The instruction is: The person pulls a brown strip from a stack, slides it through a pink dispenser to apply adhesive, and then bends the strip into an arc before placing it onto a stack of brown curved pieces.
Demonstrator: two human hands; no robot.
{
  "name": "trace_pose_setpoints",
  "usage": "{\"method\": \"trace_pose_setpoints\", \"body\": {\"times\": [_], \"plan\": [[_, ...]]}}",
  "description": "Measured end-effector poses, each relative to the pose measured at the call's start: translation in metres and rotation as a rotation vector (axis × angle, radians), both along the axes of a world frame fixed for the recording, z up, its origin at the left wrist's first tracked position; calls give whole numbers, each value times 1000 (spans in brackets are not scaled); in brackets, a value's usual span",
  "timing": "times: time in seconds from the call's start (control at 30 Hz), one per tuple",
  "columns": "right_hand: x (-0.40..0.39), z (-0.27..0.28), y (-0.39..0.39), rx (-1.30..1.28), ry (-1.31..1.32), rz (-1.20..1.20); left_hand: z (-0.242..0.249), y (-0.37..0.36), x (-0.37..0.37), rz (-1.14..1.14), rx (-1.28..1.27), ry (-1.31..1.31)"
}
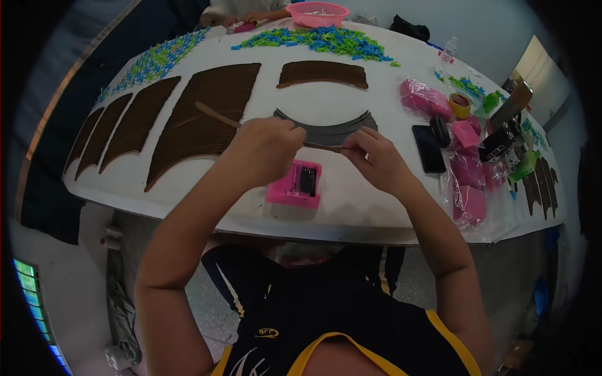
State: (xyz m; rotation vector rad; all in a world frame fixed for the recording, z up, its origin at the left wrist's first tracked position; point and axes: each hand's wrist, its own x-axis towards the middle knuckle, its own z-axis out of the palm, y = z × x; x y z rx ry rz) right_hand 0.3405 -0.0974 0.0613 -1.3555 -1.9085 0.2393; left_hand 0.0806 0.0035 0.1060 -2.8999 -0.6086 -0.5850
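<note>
My left hand (266, 150) is closed in a fist round a thin brown strip (216, 114), whose loose end sticks out to the upper left. Between my hands the strip runs on to my right hand (379, 160), where the thumb and fingers pinch it. Just behind it lies a curved stack of grey strips (326, 133), partly covered by my hands. Below and between the hands sits a pink holder (280, 192) with a black part (308, 180) in it. A large sheet-like stack of brown strips (204, 113) lies left of my left hand.
More brown strip stacks (141, 125) lie left, with another (323, 74) at the back. Blue and green small pieces (320, 42) lie near a pink basket (318, 15). At right are a phone (428, 148), tape roll (459, 105) and bottle (448, 50). Another person's hands (254, 17) work opposite.
</note>
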Motion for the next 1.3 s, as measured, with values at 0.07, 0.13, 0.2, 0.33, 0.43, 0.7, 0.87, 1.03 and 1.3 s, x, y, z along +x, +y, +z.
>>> {"method": "trace_pose_setpoints", "body": {"times": [0.07,0.13,0.2,0.33,0.43,0.7,0.87,1.03,1.3], "plan": [[-9,-3,2,-37,26,26,5,0,-1,-11,3,44],[-20,-7,5,-71,52,49,10,-2,-1,-24,10,88],[-28,-9,12,-77,70,137,13,-3,0,-68,59,160],[-37,-13,17,-173,59,162,21,-2,-2,-77,64,228],[-42,-22,22,-136,11,217,27,-2,-2,-166,102,233],[-53,-32,22,-144,90,195,32,-8,6,-178,155,355],[-56,-38,23,-154,125,168,35,-10,7,-180,182,368],[-59,-40,23,-137,139,158,34,-10,6,-167,203,382],[-57,-44,21,-95,153,163,23,-6,-7,-161,141,287]]}}
